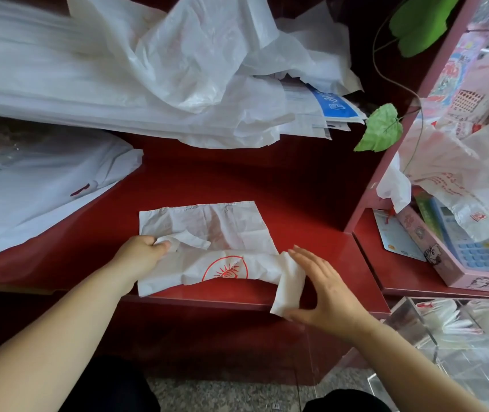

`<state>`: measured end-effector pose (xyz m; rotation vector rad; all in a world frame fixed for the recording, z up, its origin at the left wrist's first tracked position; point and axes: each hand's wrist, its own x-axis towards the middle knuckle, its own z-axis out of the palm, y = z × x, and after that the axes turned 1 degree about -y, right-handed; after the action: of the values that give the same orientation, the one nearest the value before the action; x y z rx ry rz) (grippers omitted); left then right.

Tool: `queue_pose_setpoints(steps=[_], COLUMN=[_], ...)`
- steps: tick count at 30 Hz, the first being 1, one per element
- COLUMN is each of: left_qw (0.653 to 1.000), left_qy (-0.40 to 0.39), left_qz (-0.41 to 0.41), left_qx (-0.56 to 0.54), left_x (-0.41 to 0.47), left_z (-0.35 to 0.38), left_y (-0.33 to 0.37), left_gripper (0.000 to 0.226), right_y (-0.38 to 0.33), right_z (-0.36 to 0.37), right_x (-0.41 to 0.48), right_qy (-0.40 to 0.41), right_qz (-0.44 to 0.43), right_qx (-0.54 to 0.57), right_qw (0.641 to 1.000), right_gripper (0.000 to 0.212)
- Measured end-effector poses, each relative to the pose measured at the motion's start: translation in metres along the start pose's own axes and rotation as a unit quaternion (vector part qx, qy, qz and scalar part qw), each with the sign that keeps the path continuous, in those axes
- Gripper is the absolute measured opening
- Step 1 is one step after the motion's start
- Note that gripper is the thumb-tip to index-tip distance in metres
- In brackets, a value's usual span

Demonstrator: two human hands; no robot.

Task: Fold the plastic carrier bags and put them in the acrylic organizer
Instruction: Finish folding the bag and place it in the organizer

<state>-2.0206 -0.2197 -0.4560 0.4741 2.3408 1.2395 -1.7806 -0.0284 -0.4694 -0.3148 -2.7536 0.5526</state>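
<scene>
2 hands work 1 white carrier bag (207, 233) lying long-side left to right near the red counter's (311, 179) front edge: left hand (145, 254) pinches one handle, right hand (323, 289) grips the other folded end

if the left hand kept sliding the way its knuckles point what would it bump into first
The left hand points right along the carrier bag, so it would likely meet the bag's folded end held by the right hand, though depth is uncertain.
</scene>
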Motion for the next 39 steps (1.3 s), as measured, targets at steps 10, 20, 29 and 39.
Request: queue_pose_setpoints(steps=[10,20,29,39], left_qw=[1.000,0.999,0.999,0.967], left_qy=[-0.008,-0.027,0.011,0.104], left_qz=[-0.002,0.020,0.034,0.026], left_qx=[0.013,0.003,0.033,0.232], left_x=[-0.002,-0.005,-0.005,-0.003], left_z=[0.000,-0.003,-0.003,-0.007], left_y=[0.000,-0.003,-0.001,0.006], left_gripper=[0.027,0.019,0.051,0.034], right_y=[0.008,-0.026,-0.017,-0.009], right_z=[0.014,-0.021,-0.003,0.007], right_x=[-0.018,0.013,0.114,0.117], right_qy=[0.119,0.123,-0.093,-0.048], right_qz=[-0.084,0.135,0.334,0.404], right_qx=[-0.146,0.252,0.164,0.031], right_qw=[0.979,0.950,0.923,0.913], right_gripper=[0.055,0.033,0.023,0.025])
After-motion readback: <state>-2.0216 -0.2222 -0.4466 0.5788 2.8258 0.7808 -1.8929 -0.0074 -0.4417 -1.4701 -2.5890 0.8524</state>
